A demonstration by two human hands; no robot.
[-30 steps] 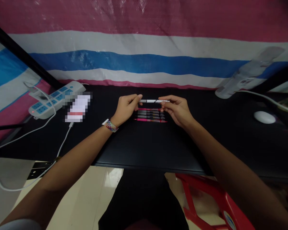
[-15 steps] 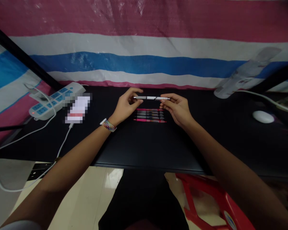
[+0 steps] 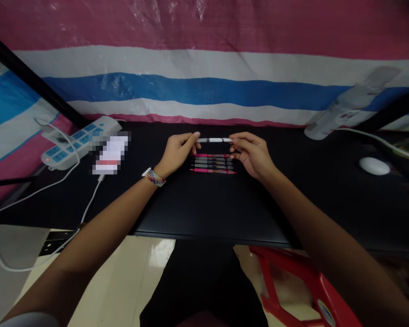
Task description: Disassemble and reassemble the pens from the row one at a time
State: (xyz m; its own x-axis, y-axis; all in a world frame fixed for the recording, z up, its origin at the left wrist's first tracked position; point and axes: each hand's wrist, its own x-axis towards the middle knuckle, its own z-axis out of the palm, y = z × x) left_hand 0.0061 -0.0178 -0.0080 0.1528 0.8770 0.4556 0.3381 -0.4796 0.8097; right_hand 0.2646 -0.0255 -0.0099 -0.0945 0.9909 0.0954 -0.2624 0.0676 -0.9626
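A white and grey pen [image 3: 215,140] lies level between my two hands, above the far part of the black table [image 3: 204,209]. My left hand [image 3: 180,151] pinches its grey left end between thumb and fingers and covers the tip. At the other end, my right hand [image 3: 252,152] has its thumb and fingers closed on the pen. Just below the held pen, several pens [image 3: 213,164] with pink and dark barrels lie side by side in a stack of rows on the table.
A white power strip [image 3: 82,143] and a blurred phone [image 3: 111,155] with a white cable are at the left. To the right are a white mouse [image 3: 374,166] and a clear cylinder [image 3: 347,106]. Below the table's front edge is a red stool [image 3: 293,281].
The fingers of my left hand have closed over the pen's left end, hiding its tip. My right hand's fingers have shifted slightly on the other end, and the pen has turned a little.
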